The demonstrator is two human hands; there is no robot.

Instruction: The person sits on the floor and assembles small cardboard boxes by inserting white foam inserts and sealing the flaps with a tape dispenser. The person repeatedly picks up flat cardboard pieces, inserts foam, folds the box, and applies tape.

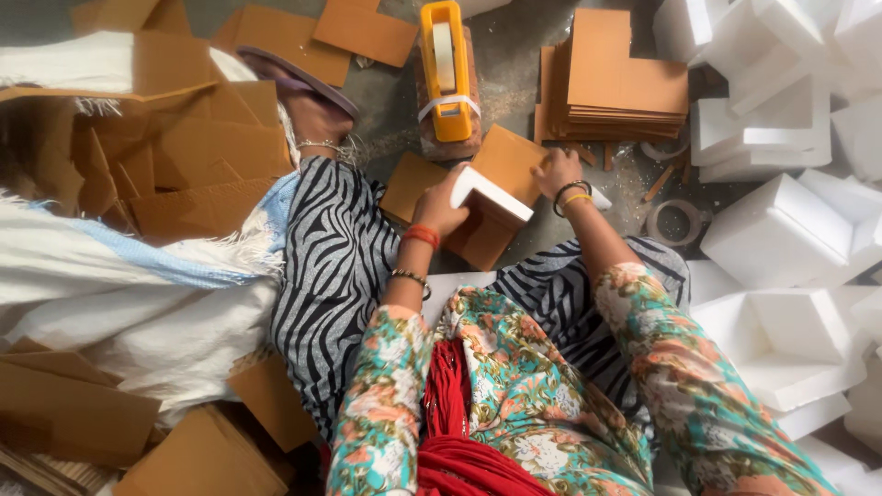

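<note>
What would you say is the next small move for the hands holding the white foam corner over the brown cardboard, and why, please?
Probably press the white foam corner down flush onto the brown cardboard sheet. The left hand grips the foam's near end, while the right hand rests on the sheet's far edge, steadying it. The yellow tape dispenser stands apart beyond them, untouched, so seating the foam likely comes before any taping.

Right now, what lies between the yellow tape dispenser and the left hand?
In the head view, a brown cardboard sheet lies on the floor between the tape dispenser and the left hand.

The right hand (559, 173) hides part of the brown cardboard sheet (503, 165); its grip cannot be told.
</note>
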